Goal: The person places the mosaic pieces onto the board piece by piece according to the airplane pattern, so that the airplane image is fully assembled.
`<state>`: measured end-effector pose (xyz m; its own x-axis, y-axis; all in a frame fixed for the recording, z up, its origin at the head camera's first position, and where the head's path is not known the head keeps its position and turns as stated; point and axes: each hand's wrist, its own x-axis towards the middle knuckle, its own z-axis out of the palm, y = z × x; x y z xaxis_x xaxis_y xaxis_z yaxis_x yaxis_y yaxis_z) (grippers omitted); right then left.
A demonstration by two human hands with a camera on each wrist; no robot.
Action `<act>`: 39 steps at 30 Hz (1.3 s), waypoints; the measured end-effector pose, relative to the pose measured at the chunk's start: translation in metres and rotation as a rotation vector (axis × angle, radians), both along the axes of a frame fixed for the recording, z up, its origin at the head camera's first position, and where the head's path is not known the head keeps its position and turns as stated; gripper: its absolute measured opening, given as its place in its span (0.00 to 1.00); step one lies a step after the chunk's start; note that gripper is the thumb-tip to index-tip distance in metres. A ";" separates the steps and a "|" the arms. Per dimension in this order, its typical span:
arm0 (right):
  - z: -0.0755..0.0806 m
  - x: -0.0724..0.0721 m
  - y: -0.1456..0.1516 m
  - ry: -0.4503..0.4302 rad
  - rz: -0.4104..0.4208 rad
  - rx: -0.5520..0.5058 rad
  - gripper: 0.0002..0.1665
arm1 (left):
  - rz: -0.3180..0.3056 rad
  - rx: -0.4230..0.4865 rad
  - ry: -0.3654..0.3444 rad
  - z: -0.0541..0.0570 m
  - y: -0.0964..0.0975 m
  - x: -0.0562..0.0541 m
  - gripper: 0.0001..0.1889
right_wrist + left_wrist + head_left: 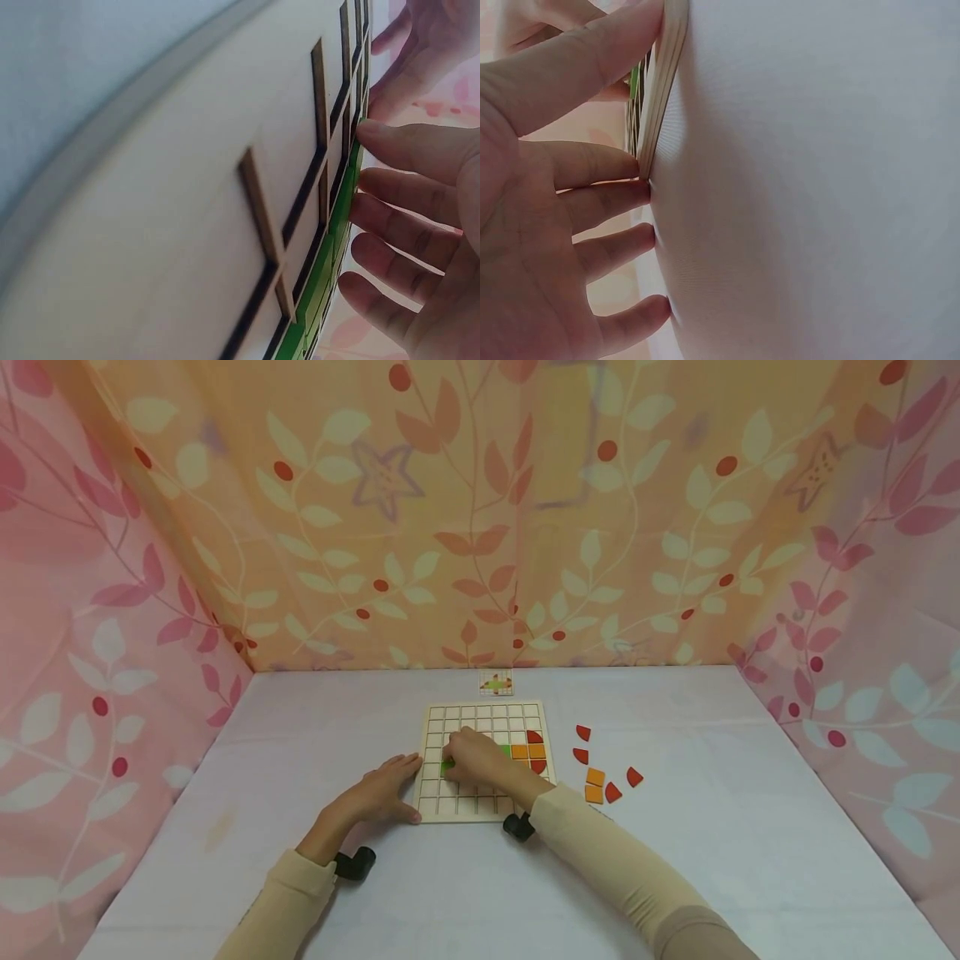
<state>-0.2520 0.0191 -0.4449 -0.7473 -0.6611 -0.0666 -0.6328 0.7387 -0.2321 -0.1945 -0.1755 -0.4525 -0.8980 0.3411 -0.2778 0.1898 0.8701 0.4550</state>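
Note:
A square wooden grid board lies on the table. My right hand reaches over its middle, thumb and fingertips pinching a green tile low at the board's surface. More green pieces sit in a row in the right wrist view; in the head view the hand hides most of them. At the row's right end are orange squares and red quarter-circle pieces. My left hand is spread at the board's left side, its thumb and a fingertip against the wooden edge.
Right of the board lie loose red quarter-circles and two orange squares. A small pattern card lies behind the board. Patterned curtains enclose the white table at the back and sides.

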 end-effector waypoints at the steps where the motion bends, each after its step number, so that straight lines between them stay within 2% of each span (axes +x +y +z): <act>1: 0.000 0.000 0.000 0.005 0.002 0.002 0.12 | 0.002 0.000 -0.001 0.000 0.000 0.000 0.51; 8: 0.007 0.003 0.011 0.007 -0.032 -0.052 0.15 | 0.008 -0.002 0.000 -0.001 0.001 -0.001 0.51; 16: 0.016 0.002 0.036 -0.004 -0.042 -0.155 0.14 | 0.005 -0.006 0.010 -0.001 0.001 -0.003 0.51; 25: 0.029 -0.003 0.067 -0.061 -0.145 -0.231 0.16 | 0.009 -0.009 0.022 -0.001 0.001 -0.002 0.51; 31: 0.029 -0.007 0.088 -0.065 -0.175 -0.226 0.16 | 0.001 -0.006 0.027 -0.002 0.000 -0.003 0.51; 39: 0.021 -0.012 0.115 -0.064 -0.204 -0.223 0.14 | 0.007 0.014 0.011 -0.002 0.000 0.000 0.51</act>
